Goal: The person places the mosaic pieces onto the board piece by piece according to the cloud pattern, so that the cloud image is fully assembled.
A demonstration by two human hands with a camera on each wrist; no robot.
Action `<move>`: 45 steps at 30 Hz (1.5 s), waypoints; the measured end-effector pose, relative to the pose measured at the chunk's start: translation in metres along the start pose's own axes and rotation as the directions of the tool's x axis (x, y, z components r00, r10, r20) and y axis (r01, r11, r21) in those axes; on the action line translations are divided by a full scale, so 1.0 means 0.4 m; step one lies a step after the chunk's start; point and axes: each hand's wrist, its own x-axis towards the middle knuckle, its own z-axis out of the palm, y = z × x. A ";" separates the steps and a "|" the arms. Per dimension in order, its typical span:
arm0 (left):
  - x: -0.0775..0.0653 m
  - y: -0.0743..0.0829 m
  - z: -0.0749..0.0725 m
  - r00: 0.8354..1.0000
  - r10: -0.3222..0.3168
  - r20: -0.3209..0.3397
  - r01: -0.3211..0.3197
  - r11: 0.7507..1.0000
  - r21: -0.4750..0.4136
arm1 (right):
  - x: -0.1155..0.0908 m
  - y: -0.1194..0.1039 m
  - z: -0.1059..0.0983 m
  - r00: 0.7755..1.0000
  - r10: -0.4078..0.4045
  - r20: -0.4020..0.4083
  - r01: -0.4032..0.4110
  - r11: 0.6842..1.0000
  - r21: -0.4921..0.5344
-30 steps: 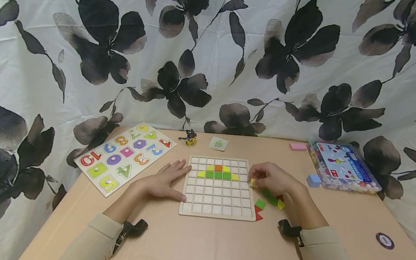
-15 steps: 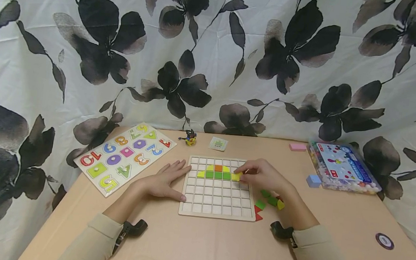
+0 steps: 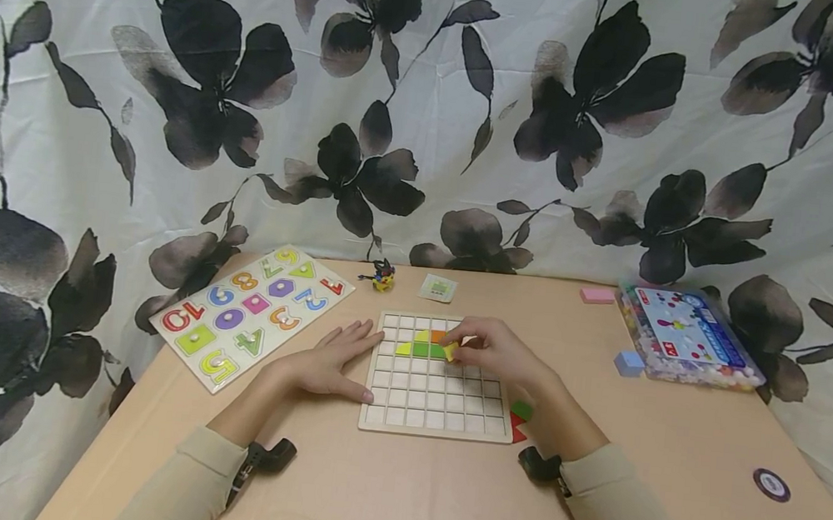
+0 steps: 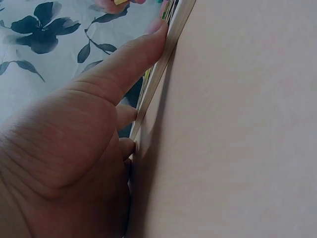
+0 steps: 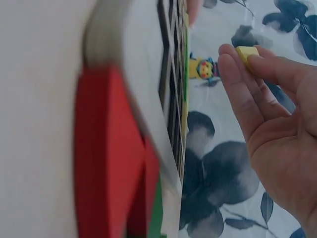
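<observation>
A pale wooden grid board (image 3: 434, 432) lies flat in the middle of the table. Green tiles (image 3: 425, 350), yellow tiles and an orange tile (image 3: 438, 336) fill some of its upper cells. My left hand (image 3: 325, 363) rests along the board's left side, thumb and fingertips against the edge, as the left wrist view also shows. Over the upper right of the grid, my right hand (image 3: 495, 355) pinches a small yellow tile (image 5: 246, 53) between thumb and fingers, and covers the tiles beneath it. Loose red tiles (image 3: 518, 425) and a green tile (image 3: 522, 409) lie by the board's right edge.
A number-and-shape puzzle board (image 3: 184, 365) lies to the left. Behind the grid are a small yellow-and-black figure (image 3: 382, 275) and a card (image 3: 437, 288). To the right are a pink block (image 3: 597, 295), a blue block (image 3: 628, 363), a plastic case (image 3: 688, 332) and a round disc (image 3: 771, 485).
My right hand has moved left from beside the board's right edge to over the upper grid, carrying the yellow tile. My left hand has stayed in place.
</observation>
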 end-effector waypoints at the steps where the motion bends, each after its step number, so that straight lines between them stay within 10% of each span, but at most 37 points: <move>1: 0.000 0.000 0.000 1.000 -0.001 0.001 0.001 1.000 0.001 | 0.005 -0.002 0.007 1.000 0.002 0.006 -0.002 1.000 -0.006; 18: 0.005 -0.009 0.002 1.000 -0.011 0.012 0.011 1.000 -0.001 | 0.104 -0.011 0.098 0.999 -0.018 -0.031 0.009 0.960 -0.280; 31: 0.004 -0.005 -0.001 1.000 -0.013 0.016 0.013 1.000 -0.006 | 0.143 0.004 0.160 0.997 0.066 -0.034 -0.071 0.979 -0.191; 45: 0.005 -0.006 0.001 1.000 -0.019 0.019 0.019 1.000 -0.015 | 0.138 0.003 0.165 0.999 0.042 -0.021 -0.047 0.897 -0.440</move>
